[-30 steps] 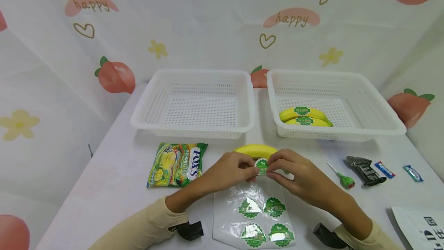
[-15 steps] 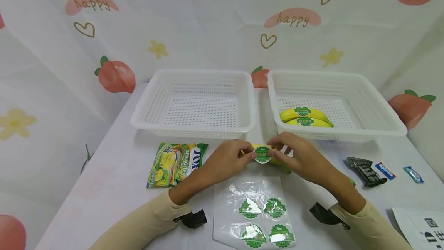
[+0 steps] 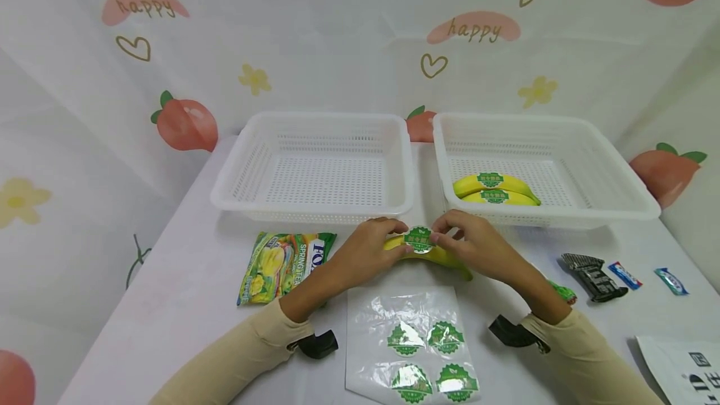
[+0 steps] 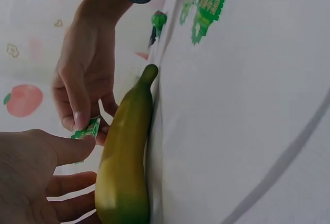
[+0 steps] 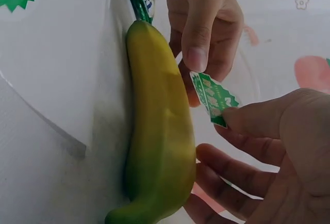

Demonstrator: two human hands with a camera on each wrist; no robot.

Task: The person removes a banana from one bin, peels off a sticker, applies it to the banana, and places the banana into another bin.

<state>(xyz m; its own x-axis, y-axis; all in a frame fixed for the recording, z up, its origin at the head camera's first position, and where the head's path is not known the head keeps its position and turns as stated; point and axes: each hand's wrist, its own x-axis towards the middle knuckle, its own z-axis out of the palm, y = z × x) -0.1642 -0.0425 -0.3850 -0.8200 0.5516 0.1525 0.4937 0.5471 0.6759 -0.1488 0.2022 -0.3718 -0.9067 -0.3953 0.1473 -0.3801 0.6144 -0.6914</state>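
At frame center, the left hand point(image 3: 368, 250) and right hand point(image 3: 472, 244) are pinching a green sticker point(image 3: 419, 239) just above a banana point(image 3: 435, 256), seemingly not yet touching it.

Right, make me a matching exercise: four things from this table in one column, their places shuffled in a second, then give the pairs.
Things
1. green sticker
2. left basket
3. two labelled bananas
4. candy bag

Places
A. inside the right basket
B. flat on the table, left of the hands
C. pinched between left hand and right hand, over the banana
D. behind the candy bag, holding nothing

Pairs: 1-C, 2-D, 3-A, 4-B
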